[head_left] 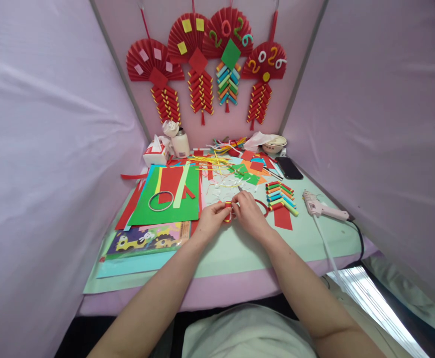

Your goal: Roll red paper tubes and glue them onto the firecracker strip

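Both of my hands meet at the middle of the table over a small red paper piece with yellow edges (pixel 227 217). The fingers of my left hand (pixel 213 219) pinch its left side. On its right, my right hand (pixel 247 211) has its fingertips pressed together on the piece. Red scissor handles (pixel 264 207) show partly behind my right hand, with the blade tip poking out above it. Farther right lies a chevron stack of coloured paper rolls (pixel 280 195), with a red paper square (pixel 283 218) just below.
Coloured sheets (pixel 138 211) bearing a silver ring (pixel 160 201) lie at the left. A glue gun (pixel 323 208) with its cord and a black phone (pixel 290 168) are at the right. Paper scraps, a tissue box (pixel 155 154) and a bowl (pixel 275 144) stand behind. Fan decorations (pixel 196 37) hang above.
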A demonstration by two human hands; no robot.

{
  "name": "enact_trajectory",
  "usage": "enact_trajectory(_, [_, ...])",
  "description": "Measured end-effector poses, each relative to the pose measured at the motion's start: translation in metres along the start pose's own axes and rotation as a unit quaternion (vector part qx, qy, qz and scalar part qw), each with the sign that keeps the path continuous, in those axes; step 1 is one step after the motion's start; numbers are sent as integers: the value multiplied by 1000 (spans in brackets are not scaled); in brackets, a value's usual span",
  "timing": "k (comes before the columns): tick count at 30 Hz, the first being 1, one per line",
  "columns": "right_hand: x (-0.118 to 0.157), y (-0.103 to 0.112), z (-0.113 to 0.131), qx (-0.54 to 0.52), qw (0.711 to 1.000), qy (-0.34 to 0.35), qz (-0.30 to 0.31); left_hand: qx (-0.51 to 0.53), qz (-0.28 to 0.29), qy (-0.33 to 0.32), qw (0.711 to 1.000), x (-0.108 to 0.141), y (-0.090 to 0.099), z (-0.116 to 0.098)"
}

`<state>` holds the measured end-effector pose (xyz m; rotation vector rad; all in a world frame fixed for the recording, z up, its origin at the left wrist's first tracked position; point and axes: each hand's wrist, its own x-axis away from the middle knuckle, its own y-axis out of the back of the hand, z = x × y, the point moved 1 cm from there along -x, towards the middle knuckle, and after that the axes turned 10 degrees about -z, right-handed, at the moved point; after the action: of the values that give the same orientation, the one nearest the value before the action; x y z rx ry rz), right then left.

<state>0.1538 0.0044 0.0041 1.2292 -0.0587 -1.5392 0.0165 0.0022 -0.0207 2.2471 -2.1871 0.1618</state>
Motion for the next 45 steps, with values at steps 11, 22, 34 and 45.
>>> enact_trajectory(11, [1, 1, 7, -2, 999, 11, 43, 128, -47, 75, 988, 3, 1, -16])
enact_trajectory(22, [-2, 28, 16, -260, 940, -36, 216, 236, -125, 80, 960, -8, 20, -29])
enact_trajectory(34, [-72, -16, -30, -22, 993, -114, 34, 263, -100, 99, 954, -6, 22, -29])
enact_trajectory(45, [-61, -39, -47, 64, 994, -87, 12, 276, -82, 114, 951, -6, 22, -30])
